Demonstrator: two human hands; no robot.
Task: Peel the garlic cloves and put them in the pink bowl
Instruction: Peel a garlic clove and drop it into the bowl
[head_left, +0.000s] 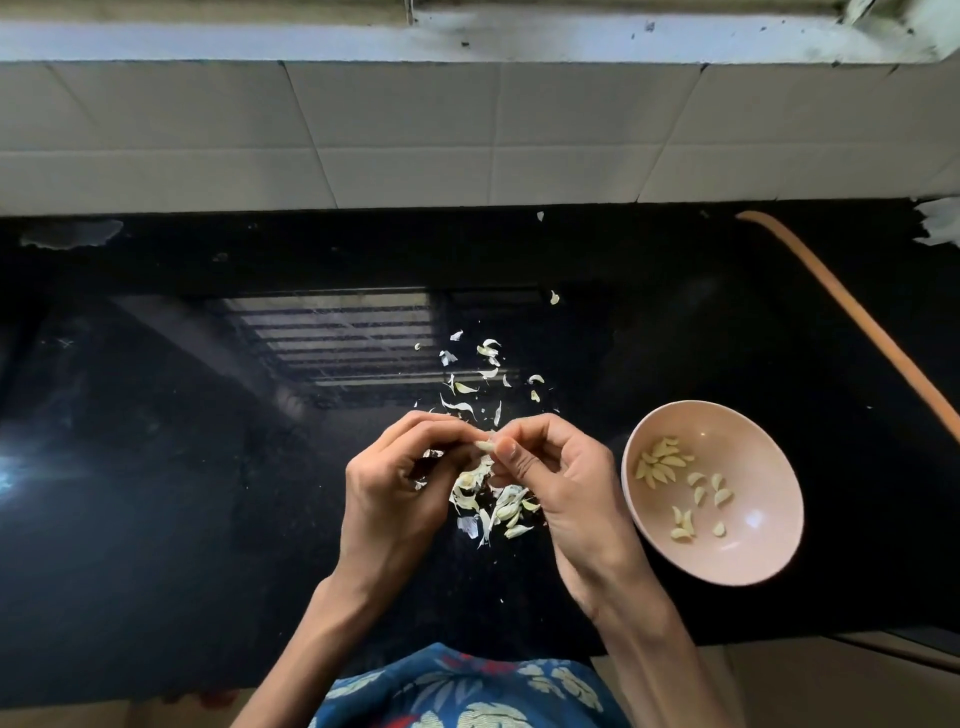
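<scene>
One black countertop (156, 467) fills most of the view, with a white tiled wall (415, 130) behind it. One pink bowl (756, 525) sits on the counter to the right of the hands. It holds peeled cloves (660, 462): a tight cluster near its left wall, too closely packed to count, and about nine more lying loose across the bottom.

Two hands meet over the middle of the counter. The left hand (395, 478) and the right hand (550, 467) have their fingertips together, both pinching one garlic clove (485, 445) between them. How much skin is on it is hard to make out.

Under the hands lies one heap of skins and cloves (493, 512), partly hidden by the fingers. Some twenty scattered skin flakes (472, 374) lie beyond it. One orange strip (852, 322) curves along the right and is cut off by the edge. A blue patterned garment (467, 691) is cut off at the bottom.
</scene>
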